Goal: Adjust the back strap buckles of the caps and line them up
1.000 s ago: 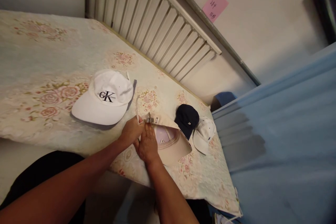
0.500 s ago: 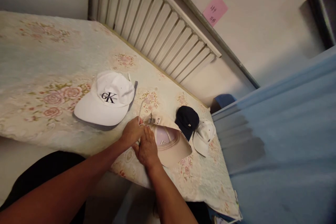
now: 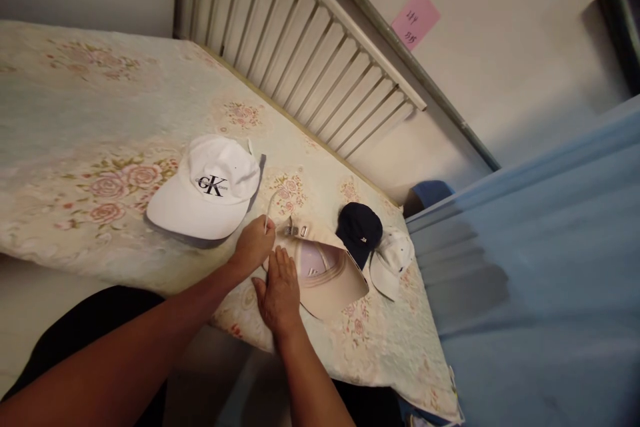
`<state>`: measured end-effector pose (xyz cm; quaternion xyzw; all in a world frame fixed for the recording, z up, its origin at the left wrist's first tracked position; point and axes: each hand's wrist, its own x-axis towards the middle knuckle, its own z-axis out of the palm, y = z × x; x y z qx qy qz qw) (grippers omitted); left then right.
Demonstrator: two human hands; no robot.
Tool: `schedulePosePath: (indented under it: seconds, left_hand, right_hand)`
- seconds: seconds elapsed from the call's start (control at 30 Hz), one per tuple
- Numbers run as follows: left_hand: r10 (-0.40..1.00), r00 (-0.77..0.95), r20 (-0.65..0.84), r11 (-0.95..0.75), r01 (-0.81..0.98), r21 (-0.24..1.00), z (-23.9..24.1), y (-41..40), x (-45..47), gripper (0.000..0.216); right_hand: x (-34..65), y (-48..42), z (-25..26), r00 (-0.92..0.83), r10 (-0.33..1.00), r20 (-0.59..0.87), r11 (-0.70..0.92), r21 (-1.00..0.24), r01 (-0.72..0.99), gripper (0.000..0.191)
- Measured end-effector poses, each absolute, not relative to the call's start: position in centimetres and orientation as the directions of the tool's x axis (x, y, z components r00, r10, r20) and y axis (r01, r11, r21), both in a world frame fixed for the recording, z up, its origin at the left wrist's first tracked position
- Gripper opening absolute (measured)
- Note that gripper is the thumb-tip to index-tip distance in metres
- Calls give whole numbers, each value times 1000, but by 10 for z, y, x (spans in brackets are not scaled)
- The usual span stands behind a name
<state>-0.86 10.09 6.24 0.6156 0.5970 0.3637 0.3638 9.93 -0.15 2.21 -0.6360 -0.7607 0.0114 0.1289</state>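
Observation:
A beige baseball cap (image 3: pixel 333 290) lies on its side on the floral cloth, its hollow inside and brim underside facing me. My left hand (image 3: pixel 254 243) is closed around the cap's thin pale strap (image 3: pixel 270 207), whose free end curves up above the fist. My right hand (image 3: pixel 280 290) rests flat against the cap's crown beside the opening, fingers stretched out and thumb apart. A metal buckle (image 3: pixel 296 231) shows on the cap's back edge, just right of the left fist. Part of the crown is hidden under my hands.
Left of my hands sits a white cap (image 3: pixel 215 180) with black lettering. A dark navy cap (image 3: pixel 359 227) and another white cap (image 3: pixel 393 257) lie beyond the beige one. A radiator (image 3: pixel 300 53) runs along the wall; a blue curtain (image 3: pixel 540 260) hangs at right.
My left hand has lifted slightly away from my right hand, with the strap in its grip. The right hand has flattened onto the cap. The view has shifted a little.

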Motion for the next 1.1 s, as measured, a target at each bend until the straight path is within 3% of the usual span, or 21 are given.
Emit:
schedulePosePath:
  seconds: [0.23, 0.4, 0.5, 0.6, 0.7, 0.8, 1.1]
  left_hand:
    - [994, -41, 99, -90, 188, 978, 73, 98, -13, 13]
    - [993, 33, 118, -113, -118, 987, 79, 95, -14, 14]
    - [987, 96, 125, -99, -239, 966, 79, 96, -13, 16]
    - [983, 152, 102, -55, -288, 956, 77, 97, -13, 21]
    - [978, 195, 70, -10, -291, 957, 75, 97, -13, 21]
    - [973, 219, 73, -13, -264, 964, 75, 96, -13, 20]
    - [974, 218, 68, -25, -197, 980, 81, 92, -13, 19]
  right_hand:
    - [96, -11, 25, -93, 978, 189, 145, -281, 949, 58]
    - [99, -5, 28, 15, 974, 228, 101, -489, 867, 47]
    - [106, 7, 31, 175, 972, 156, 6, -762, 648, 39]
    - [113, 23, 37, 365, 931, 10, -84, -967, 241, 38]
    - [118, 37, 47, 494, 869, -34, -14, -999, -45, 41]
    - [117, 42, 59, 519, 854, -38, 70, -980, -187, 32]
    - [106, 45, 79, 480, 875, -65, 92, -951, -295, 29]
